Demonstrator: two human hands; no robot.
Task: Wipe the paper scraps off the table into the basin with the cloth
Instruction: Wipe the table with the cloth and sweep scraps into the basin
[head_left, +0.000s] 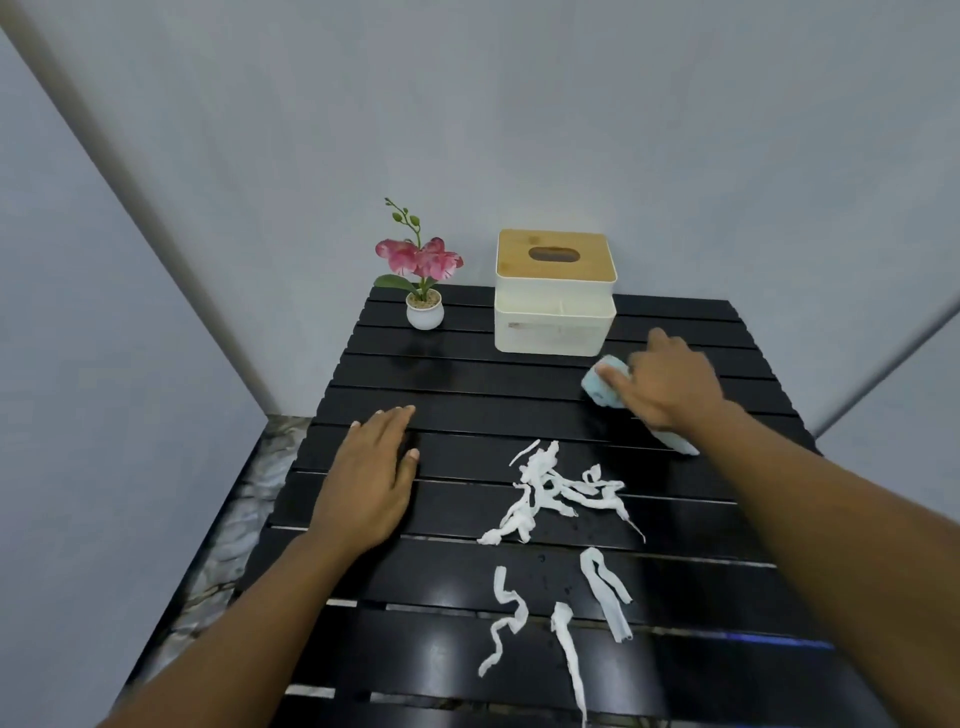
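Step in hand: taking up the cloth (605, 385); no wiping yet by the look of it. Right hand (667, 382) at 2 o'clock on the bench (467, 410), palm down, fingers curled over the pale blue cloth, gripping or pressing it — can't tell which. One end of the cloth pokes out under the wrist. Left hand (371, 480) at 9 o'clock, flat on the slats, fingers spread, holding nothing; looks like bracing.

Scraps (558, 491): white twisted strips, all on the bench. Main tangle at centre, just nearer than the cloth; three or four loose strips toward 6 o'clock.

Basin: not in view. No telling which edge the scraps must go over.

Next move, as I judge it: draw the cloth down behind the tangle and sweep in one direction toward wherever the basin sits. Light strips may snag in the gaps between slats or slip around the cloth.

Surface: black slatted top, glossy, with reflections and what may be droplets near the strips. Box (555, 293) with wooden lid at 12 o'clock, plant (423, 275) at 11. Plain grey walls, corner at left; mottled floor below the left edge.
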